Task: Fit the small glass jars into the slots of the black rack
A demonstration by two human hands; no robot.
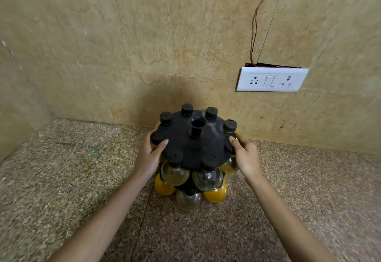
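Observation:
A round black rack [185, 140] with a central tube handle stands on the granite counter near the back wall. Small glass jars with black caps hang in the slots round its top disc, such as a clear jar [207, 176] at the front and another [174, 172] beside it. Lower down sit yellow-filled jars [216, 194]. My left hand [149, 156] grips the rack's left rim, thumb lying on top of the disc. My right hand [245, 155] grips the right rim, fingers curled round a jar's cap there.
The speckled granite counter [82, 179] runs to a beige tiled wall behind and a side wall at the left. A white socket and switch plate [272, 79] is on the wall at the right, with a red wire [256, 20] running up from it.

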